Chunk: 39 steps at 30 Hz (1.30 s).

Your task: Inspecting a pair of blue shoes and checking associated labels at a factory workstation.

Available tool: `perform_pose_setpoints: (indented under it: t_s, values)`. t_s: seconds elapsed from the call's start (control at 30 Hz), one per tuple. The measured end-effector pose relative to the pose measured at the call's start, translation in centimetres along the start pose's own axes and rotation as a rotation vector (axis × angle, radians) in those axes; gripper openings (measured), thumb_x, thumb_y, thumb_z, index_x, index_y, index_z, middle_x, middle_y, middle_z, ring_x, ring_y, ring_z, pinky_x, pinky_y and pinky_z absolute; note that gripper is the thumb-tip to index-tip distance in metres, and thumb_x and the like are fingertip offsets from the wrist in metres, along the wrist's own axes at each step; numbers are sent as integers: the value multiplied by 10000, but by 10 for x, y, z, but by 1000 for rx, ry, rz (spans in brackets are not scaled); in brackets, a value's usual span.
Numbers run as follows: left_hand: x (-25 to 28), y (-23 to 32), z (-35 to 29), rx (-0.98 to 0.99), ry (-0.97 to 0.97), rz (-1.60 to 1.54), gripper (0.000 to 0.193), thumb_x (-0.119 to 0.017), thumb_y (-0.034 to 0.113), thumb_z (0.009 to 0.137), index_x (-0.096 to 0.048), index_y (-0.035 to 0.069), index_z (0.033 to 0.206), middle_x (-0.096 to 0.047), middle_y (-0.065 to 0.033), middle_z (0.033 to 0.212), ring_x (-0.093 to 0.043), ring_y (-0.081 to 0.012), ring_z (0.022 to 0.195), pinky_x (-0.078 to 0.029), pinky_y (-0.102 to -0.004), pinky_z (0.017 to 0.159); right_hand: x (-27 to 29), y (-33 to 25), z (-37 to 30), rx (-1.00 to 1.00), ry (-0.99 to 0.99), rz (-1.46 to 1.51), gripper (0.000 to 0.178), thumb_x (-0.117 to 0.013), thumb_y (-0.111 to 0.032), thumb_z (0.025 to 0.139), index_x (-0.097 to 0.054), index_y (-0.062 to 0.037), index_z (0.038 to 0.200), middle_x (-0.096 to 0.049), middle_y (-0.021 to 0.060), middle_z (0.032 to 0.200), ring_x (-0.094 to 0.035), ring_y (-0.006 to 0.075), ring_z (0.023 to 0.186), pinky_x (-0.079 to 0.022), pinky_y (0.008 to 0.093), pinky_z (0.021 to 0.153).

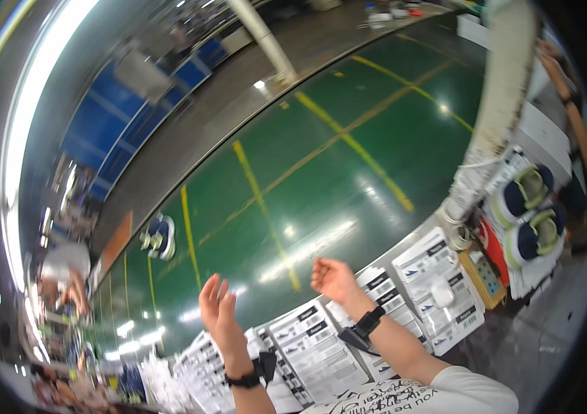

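Observation:
My left hand is raised over the near edge of a green conveyor belt, fingers apart, nothing in it. To its right, my right hand hovers above the same edge with loosely bent fingers and no object visible in them. Both wrists wear black bands. Printed paper sheets with small shoe pictures lie in a row beneath my hands. On the belt at the far left stands a pair of dark blue and white sneakers, apart from both hands.
At right, navy and lime sneakers rest on stacked paper beside a yellow block with holes. A small white rounded object sits on the sheets. A worn white pillar rises there; another person's hand shows behind it.

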<state>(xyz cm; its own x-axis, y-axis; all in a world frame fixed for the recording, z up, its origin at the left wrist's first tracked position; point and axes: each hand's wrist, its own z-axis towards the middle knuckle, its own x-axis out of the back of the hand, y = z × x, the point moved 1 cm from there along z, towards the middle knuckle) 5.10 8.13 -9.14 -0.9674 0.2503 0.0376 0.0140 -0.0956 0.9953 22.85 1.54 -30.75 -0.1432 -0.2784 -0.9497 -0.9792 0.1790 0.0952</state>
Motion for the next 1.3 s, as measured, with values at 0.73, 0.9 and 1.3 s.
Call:
perform_pose_setpoints:
  t_s: [0.73, 0.9, 1.3]
  values:
    - [191, -145, 299, -15, 256, 1522, 870, -727, 227, 741, -278, 27, 1459, -223, -369, 1479, -155, -585, 1387, -351, -640, 1053, -30, -5, -21, 57, 163, -165, 141, -543, -175, 954, -614, -53, 949, -590, 45, 795, -534, 195, 717, -441, 342, 659]
    - [248, -143, 354, 39, 123, 1660, 954, -782, 343, 763, -244, 90, 1509, -161, -351, 1528, -92, -529, 1435, -339, -641, 1062, -35, -7, -26, 21, 138, -212, 179, -513, -202, 969, -618, -57, 957, -602, 51, 799, -538, 195, 734, -429, 343, 665]
    - [254, -148, 463, 234, -24, 1852, 698, -729, 589, 700, -647, 225, 1290, -12, -216, 1631, 107, -457, 1481, -40, -745, 1090, -35, -1, -32, 18, 138, -396, 264, -420, -234, 1014, -564, -40, 1119, -621, 116, 883, -581, 261, 788, -502, 435, 722]
